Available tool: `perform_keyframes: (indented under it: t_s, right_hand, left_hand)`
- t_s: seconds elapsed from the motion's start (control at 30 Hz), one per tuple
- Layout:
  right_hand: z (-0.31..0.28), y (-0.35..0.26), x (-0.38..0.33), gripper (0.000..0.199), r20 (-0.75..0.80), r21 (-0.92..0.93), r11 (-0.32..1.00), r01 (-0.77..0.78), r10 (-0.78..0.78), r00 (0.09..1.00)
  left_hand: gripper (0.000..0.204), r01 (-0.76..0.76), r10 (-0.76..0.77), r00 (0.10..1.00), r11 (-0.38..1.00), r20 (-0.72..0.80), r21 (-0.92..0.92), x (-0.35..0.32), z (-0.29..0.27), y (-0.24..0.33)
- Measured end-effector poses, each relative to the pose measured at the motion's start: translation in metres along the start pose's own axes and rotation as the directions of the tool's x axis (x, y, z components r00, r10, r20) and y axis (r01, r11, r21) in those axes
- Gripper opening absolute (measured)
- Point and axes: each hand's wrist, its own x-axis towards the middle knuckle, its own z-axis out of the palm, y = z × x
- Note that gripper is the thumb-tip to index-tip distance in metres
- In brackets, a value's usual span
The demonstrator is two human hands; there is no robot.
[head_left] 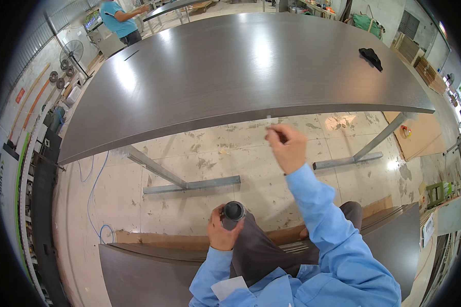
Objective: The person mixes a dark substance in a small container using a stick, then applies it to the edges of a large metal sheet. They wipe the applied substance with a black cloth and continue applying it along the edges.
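Big dark panel [241,71] on metal legs [189,183], fills most of view. Black rag [371,57] on its far right. Right hand [288,148] stretched forward, arm nearly straight, fingers pinched on small white strip [269,119] right at panel's near edge. Left hand [221,229] low near lap, elbow bent, wrapped tight round dark can [234,212], upright.

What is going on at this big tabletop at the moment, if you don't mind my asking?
A person in a blue shirt works at the near edge of a large dark tabletop on metal legs. The right hand holds a small thin tool against that edge. The left hand has its grip around a dark round container held low. A black cloth lies on the far right of the top.
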Motion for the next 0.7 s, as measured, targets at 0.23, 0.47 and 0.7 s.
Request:
perform_keyframes:
  t_s: [0.23,0.47,0.7]
  right_hand:
    - [0.037,-0.020,-0.006,0.013,0.211,-0.005,1.000,0.002,-0.001,0.977]
    - [0.034,-0.013,-0.010,0.017,0.335,0.140,0.973,-0.184,0.128,0.933]
    - [-0.007,-0.009,0.005,0.015,0.085,0.070,0.990,-0.119,0.113,0.990]
  left_hand:
    - [0.062,-0.008,0.008,1.000,1.000,-0.001,0.013,0.003,-0.017,-0.015]
    - [0.066,0.069,-0.069,0.998,0.997,0.004,-0.020,0.003,-0.026,-0.029]
    - [0.065,0.066,-0.066,0.998,0.998,-0.001,-0.024,0.004,-0.027,-0.030]
